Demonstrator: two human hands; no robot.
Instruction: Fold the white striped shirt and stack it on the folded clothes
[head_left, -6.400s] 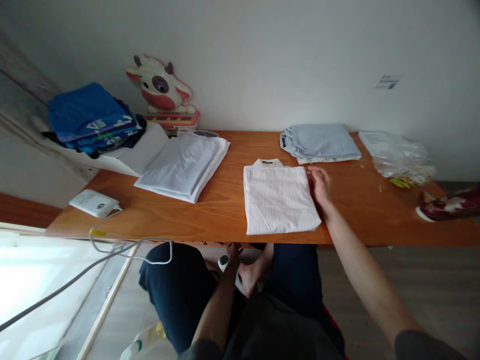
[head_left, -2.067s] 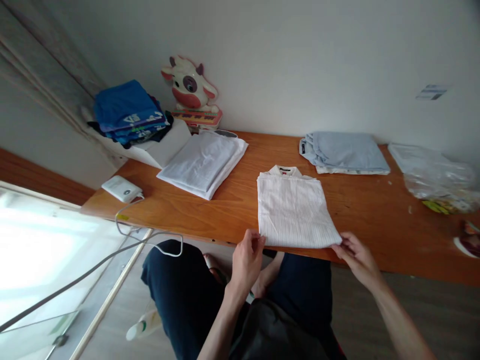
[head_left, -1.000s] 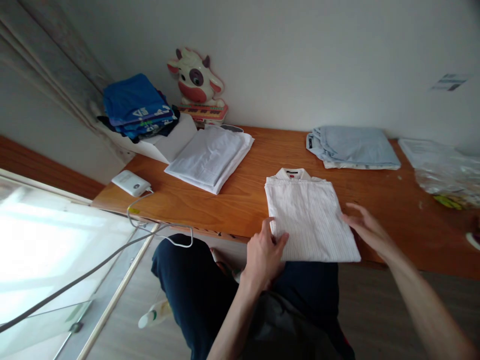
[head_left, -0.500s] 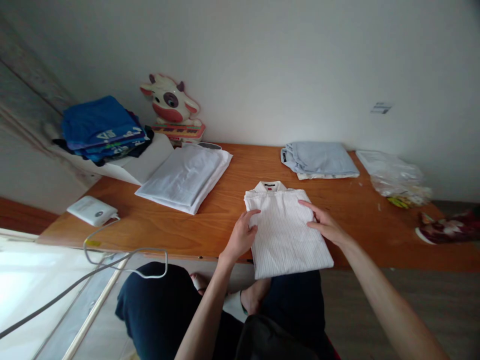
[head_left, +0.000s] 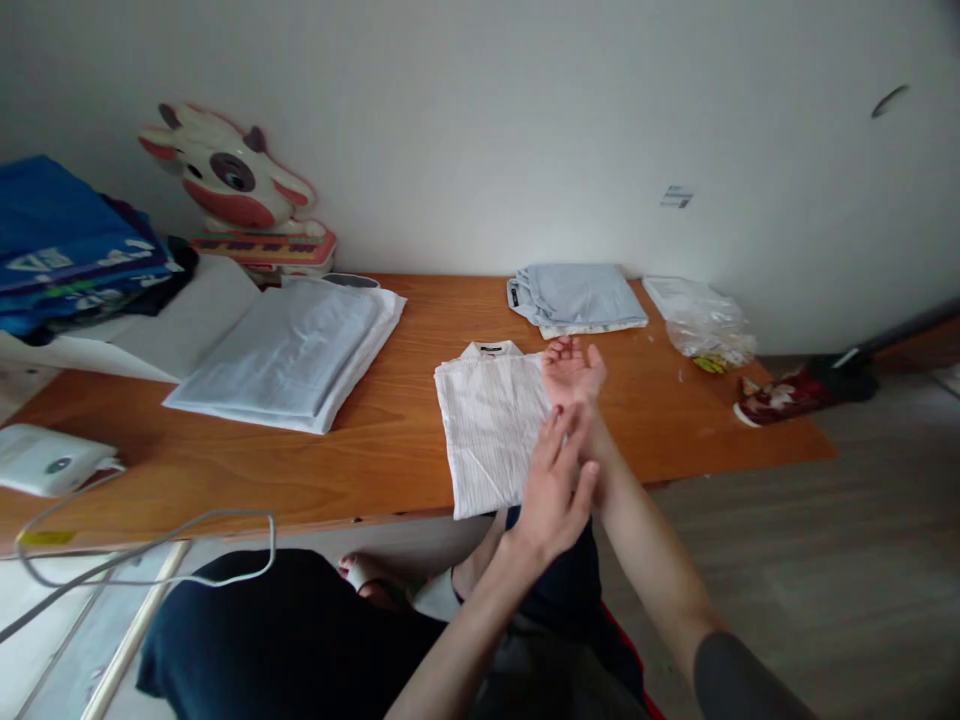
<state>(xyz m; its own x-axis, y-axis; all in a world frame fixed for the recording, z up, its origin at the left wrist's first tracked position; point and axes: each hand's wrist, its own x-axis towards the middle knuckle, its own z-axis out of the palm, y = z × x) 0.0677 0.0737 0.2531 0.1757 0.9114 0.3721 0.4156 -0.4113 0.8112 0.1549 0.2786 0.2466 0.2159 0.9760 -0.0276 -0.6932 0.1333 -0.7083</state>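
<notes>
On the wooden table (head_left: 375, 450), near its front edge, lies a folded white striped shirt (head_left: 487, 430), collar toward the wall. The right hand (head_left: 573, 370) hovers over the shirt's right side, palm up, fingers loosely spread, gripping nothing. The left hand (head_left: 556, 490) lies flat against the right forearm, fingers straight, empty; whether it also brushes the shirt is hard to tell. A white cloth stack (head_left: 289, 350) lies to the left, a pale blue garment (head_left: 577, 298) behind.

bare table (head_left: 420, 400) left of striped shirt (head_left: 487, 430); blue stack (head_left: 577, 297) behind
</notes>
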